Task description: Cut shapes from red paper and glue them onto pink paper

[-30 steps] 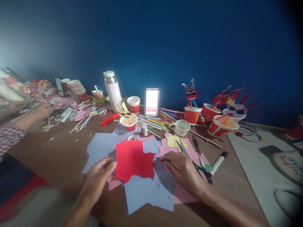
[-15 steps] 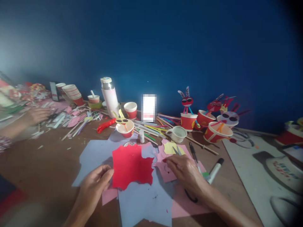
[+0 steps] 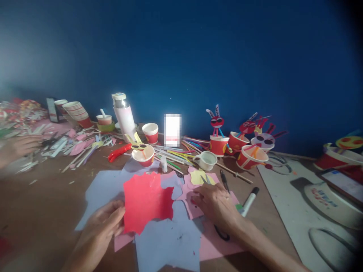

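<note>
My left hand (image 3: 109,219) pinches the left edge of a sheet of red paper (image 3: 147,202) with scalloped, cut edges, raised over light blue paper (image 3: 167,249). My right hand (image 3: 211,200) is closed, with curled fingers, over a pink cut-out (image 3: 187,204). A bit of red shows at its fingertips; what they hold is hidden. Scissors blades (image 3: 208,179), slightly apart, stick out beyond its knuckles over a yellow piece of paper (image 3: 196,177). Below the wrist a black curved loop (image 3: 222,234) lies on more pink paper (image 3: 211,247).
Paper cups with paper figures (image 3: 219,145) stand along the wall. A white bottle (image 3: 123,117), coloured sticks (image 3: 176,155), a white cup (image 3: 208,161) and a marker (image 3: 251,200) are around the paper. Another person's hand (image 3: 19,149) is among scraps at left.
The view has shifted, moving most things left in the picture. My left hand has tilted the red paper a little. My right hand stays by the scissors. The other person's hand shows less.
</note>
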{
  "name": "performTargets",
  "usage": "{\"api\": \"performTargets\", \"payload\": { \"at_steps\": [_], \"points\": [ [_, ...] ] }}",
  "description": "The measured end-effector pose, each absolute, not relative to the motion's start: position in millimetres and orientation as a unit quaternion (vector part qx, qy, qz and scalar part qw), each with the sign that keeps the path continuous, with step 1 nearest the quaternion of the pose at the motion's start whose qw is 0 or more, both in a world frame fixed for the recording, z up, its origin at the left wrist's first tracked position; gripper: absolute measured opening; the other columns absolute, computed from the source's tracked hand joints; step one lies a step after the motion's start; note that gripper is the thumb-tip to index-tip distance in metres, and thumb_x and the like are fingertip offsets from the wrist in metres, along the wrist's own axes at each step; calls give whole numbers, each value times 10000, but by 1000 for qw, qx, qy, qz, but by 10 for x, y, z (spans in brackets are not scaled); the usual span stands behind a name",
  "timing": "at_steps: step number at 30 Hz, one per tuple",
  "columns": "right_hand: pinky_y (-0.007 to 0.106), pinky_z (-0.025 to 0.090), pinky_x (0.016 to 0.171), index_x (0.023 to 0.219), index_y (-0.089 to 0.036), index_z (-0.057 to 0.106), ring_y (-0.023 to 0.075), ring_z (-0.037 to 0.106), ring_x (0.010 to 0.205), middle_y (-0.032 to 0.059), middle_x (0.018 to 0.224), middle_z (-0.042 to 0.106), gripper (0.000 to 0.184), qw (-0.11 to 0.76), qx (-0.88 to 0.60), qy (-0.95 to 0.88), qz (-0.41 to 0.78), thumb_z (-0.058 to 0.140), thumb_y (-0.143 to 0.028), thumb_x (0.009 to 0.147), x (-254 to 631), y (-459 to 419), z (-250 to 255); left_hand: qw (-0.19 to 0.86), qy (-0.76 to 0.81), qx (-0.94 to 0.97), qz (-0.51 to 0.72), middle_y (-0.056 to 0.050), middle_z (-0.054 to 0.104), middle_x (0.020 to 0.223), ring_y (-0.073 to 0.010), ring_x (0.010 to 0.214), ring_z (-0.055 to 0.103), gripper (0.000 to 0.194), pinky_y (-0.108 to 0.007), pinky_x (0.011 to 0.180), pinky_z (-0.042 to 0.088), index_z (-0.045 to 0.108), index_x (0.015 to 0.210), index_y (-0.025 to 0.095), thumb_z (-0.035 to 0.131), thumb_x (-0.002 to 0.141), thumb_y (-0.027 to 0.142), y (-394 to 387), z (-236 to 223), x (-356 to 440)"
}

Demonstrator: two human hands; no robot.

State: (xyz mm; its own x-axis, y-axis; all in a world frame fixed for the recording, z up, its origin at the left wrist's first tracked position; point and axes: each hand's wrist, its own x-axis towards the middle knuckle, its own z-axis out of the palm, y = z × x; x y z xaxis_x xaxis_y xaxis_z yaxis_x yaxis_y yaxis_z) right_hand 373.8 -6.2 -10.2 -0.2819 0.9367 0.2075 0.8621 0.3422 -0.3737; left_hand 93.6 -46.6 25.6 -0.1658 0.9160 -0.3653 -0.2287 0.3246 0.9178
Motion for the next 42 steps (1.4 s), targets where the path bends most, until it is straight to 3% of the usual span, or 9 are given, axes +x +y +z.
{"api": "performTargets", "payload": {
  "at_steps": [5, 8, 13, 18, 23, 25, 27, 33, 42],
  "points": [
    [343, 428, 768, 976, -203, 662, 226, 629, 860, 78, 917, 692, 184, 230, -539, -801, 123, 513, -217, 869, 3733, -65, -74, 571, 587, 323, 474, 67, 423, 439, -73, 394, 372, 324, -215, 417, 364, 561, 642, 185, 761, 594, 435, -479, 261, 875],
    [297, 468, 805, 1120, -209, 603, 189, 614, 944, 70, 1041, 666, 257, 258, -507, -802, 181, 496, -233, 887, 3704, -101, -23, 581, 595, 340, 440, 34, 473, 463, -95, 390, 404, 352, -242, 405, 363, 560, 625, 183, 749, 582, 477, -503, 274, 848],
    [348, 459, 881, 1174, -186, 586, 220, 592, 1020, 85, 1116, 650, 341, 295, -483, -762, 314, 565, -231, 837, 3659, -153, 45, 624, 569, 329, 423, 16, 525, 498, -88, 412, 434, 368, -211, 417, 336, 536, 596, 176, 779, 559, 450, -539, 346, 928],
    [251, 485, 680, 871, -189, 682, 153, 630, 731, 10, 780, 700, 147, 310, -454, -695, 463, 540, -197, 838, 3624, -179, 73, 679, 517, 289, 433, 35, 522, 491, -63, 405, 436, 347, -172, 405, 304, 524, 584, 172, 812, 552, 362, -491, 460, 1134],
    [205, 431, 525, 693, -174, 620, 110, 545, 559, -28, 597, 591, 184, 351, -476, -641, 489, 517, -224, 838, 3636, -138, 40, 661, 534, 306, 429, 52, 448, 500, -59, 418, 403, 345, -192, 425, 322, 545, 618, 171, 755, 629, 445, -374, 316, 1143],
    [200, 415, 517, 679, -175, 604, 103, 522, 546, -33, 586, 563, 190, 383, -493, -617, 479, 515, -236, 835, 3668, -96, 36, 640, 547, 334, 424, 83, 350, 482, -23, 382, 281, 382, -170, 391, 240, 550, 610, 157, 715, 667, 497, -331, 201, 1083],
    [203, 406, 520, 697, -174, 600, 102, 514, 545, -32, 584, 551, 187, 418, -509, -590, 468, 525, -272, 837, 3715, -50, 51, 636, 549, 348, 416, 76, 390, 533, -18, 387, 269, 382, -171, 383, 220, 608, 709, 149, 693, 679, 520, -301, 114, 1032],
    [196, 297, 395, 837, -171, 544, 74, 377, 391, -60, 482, 481, 302, 500, -520, -503, 476, 510, -470, 855, 3826, 14, 160, 693, 510, 359, 362, -88, 621, 891, -174, 664, 572, 477, -285, 531, 451, 631, 991, 133, 634, 731, 533, -242, 53, 1055],
    [204, 316, 430, 888, -187, 541, 87, 422, 432, -62, 497, 502, 346, 551, -484, -436, 521, 629, -501, 774, 3796, 1, 174, 730, 464, 369, 340, -138, 622, 1015, -213, 795, 607, 382, -308, 570, 485, 623, 1012, 133, 529, 840, 461, -51, 41, 1216]
  ]
}}
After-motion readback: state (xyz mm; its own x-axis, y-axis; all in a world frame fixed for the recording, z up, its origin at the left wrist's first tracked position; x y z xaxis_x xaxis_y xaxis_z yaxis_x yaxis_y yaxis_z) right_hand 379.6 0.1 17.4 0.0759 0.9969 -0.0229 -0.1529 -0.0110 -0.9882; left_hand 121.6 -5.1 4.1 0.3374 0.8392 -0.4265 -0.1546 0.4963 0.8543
